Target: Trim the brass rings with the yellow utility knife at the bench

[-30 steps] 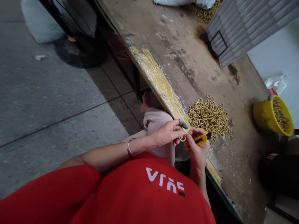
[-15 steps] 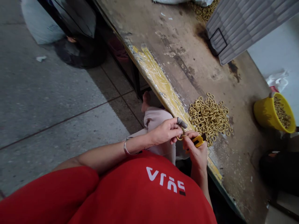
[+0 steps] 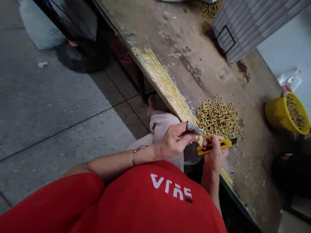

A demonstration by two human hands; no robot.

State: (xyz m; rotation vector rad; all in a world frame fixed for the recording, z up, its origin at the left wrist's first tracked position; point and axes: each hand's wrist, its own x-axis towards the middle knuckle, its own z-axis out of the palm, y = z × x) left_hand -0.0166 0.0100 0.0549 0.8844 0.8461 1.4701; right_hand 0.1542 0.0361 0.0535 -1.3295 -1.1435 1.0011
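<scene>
My left hand (image 3: 175, 139) is closed in a pinch on a brass-coloured ring (image 3: 195, 138), mostly hidden by the thumb and finger. A grey cloth cover (image 3: 194, 127) wraps the index finger. Close by on the right, my right hand (image 3: 215, 158) grips a yellow utility knife (image 3: 225, 144), its dark blade end pointing right, away from the left hand. Both hands are above my lap at the table's edge. Just beyond them a heap of brass-coloured rings (image 3: 217, 118) lies on the worn table (image 3: 179, 64).
Yellow film-covered padding (image 3: 162, 81) runs along the table edge. At the right stands a yellow bucket (image 3: 277, 113) with small brass-coloured pieces inside. A grey ribbed crate (image 3: 252, 29) stands at the back, near more rings (image 3: 210, 9). A white sack (image 3: 36, 26) sits on the left.
My hands have drawn apart. The right hand has moved right with the knife, now more fully in view, while the ring in my left hand has become mostly covered.
</scene>
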